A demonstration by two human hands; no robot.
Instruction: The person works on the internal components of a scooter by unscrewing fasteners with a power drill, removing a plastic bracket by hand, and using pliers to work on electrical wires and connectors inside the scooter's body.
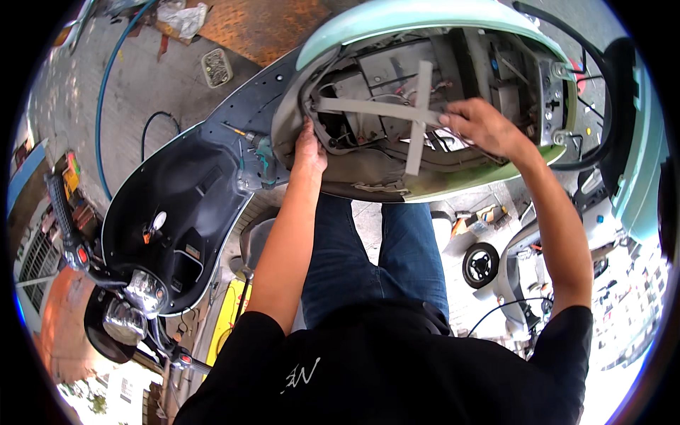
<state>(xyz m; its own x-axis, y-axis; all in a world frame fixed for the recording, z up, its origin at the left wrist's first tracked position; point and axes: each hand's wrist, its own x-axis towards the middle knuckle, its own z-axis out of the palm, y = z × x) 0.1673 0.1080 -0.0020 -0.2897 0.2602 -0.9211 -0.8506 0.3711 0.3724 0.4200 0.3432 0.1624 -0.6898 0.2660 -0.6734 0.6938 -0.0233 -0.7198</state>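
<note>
A grey cross-shaped strap lies over the opening of a mint-green scooter body. Its right arm ends at my right hand, whose curled fingers pinch it. My left hand grips the near-left part of the opening's rim, below the strap's left end; some of its fingers are hidden behind the edge. Inside the body, wires and dark compartments show under the strap. A metal bracket sits at the right end of the opening.
A teal cordless drill and a screwdriver rest on the scooter's footboard, left of my left hand. A small tray of fasteners and a blue hose are on the floor. The handlebar is at left, a black wheel at lower right.
</note>
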